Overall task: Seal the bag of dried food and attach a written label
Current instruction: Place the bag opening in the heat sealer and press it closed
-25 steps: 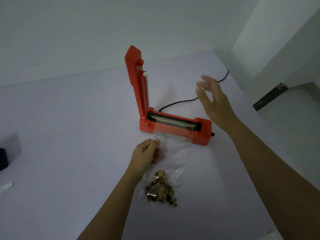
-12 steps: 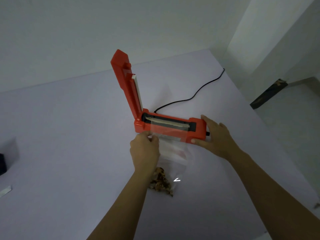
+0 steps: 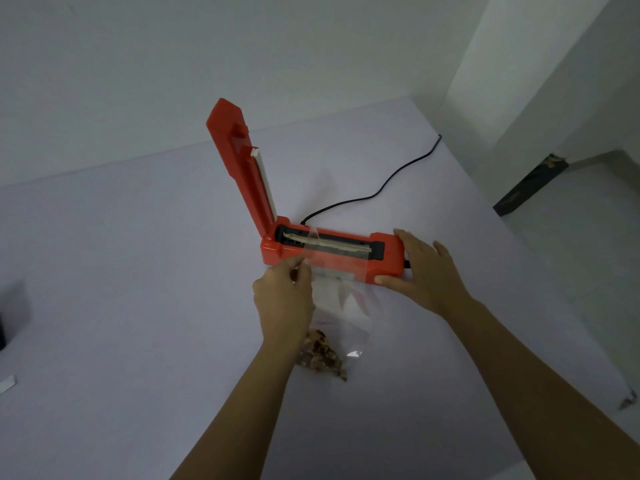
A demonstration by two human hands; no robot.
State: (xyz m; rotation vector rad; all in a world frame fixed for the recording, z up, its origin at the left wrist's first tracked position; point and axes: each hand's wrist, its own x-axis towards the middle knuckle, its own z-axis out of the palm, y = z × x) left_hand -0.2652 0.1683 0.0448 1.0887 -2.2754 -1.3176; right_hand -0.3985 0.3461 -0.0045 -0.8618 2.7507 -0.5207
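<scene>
An orange heat sealer (image 3: 388,258) sits on the white table, its lid (image 3: 242,168) standing upright. A clear plastic bag (image 3: 346,306) lies in front of it, its open end draped over the sealing strip (image 3: 329,243). Brown dried food (image 3: 323,356) is bunched in the bag's near corner. My left hand (image 3: 282,296) pinches the bag's left edge close to the sealer. My right hand (image 3: 426,268) clasps the sealer's right end, thumb on its front face.
A black power cord (image 3: 381,188) runs from the sealer's back toward the far right table corner. A white strip (image 3: 7,384) and a dark object (image 3: 2,336) lie at the left edge. The table's right edge drops off past my right arm.
My right hand came down from the air and took hold of the sealer's right end. My left hand slid the bag's open end further over the sealing strip.
</scene>
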